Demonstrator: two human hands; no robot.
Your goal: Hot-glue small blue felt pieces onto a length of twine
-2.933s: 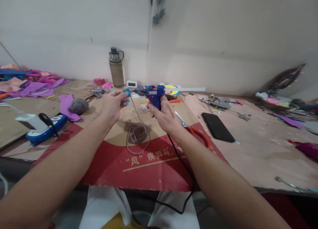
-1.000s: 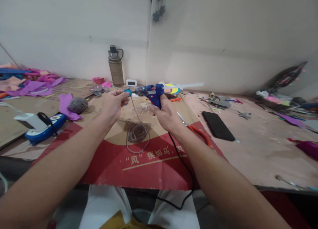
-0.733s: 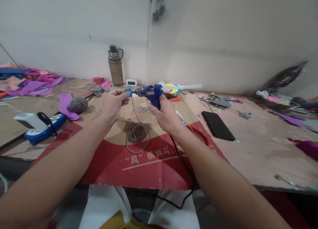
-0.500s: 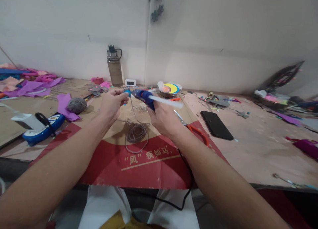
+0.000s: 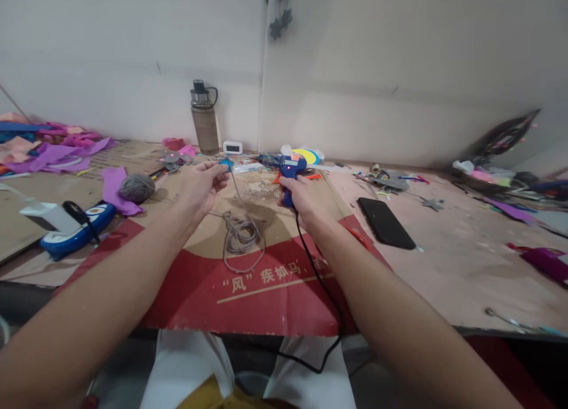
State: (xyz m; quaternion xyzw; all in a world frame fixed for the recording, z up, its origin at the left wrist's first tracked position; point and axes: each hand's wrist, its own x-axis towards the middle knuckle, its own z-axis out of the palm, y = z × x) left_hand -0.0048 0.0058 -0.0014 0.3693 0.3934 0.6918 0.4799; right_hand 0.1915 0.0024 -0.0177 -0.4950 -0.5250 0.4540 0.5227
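Observation:
Pinched in the fingers of my left hand is a small blue piece, whose exact kind I cannot make out. A thin grey cord runs down from it to a loose coil of cord on the board. My right hand is wrapped round the handle of a blue glue gun with an orange trigger. Its nozzle points left, apart from the blue piece. A black cable hangs from the handle. Under my right forearm, orange-handled scissors are mostly hidden.
A red and tan cardboard sheet lies under my hands. To its right is a black phone. Grey yarn and a blue power strip sit at left. At the back stand a water bottle and small clock.
My right hand has drawn the glue gun rightward, away from the blue piece, and turned it so its side shows. My left hand has stayed nearly in place.

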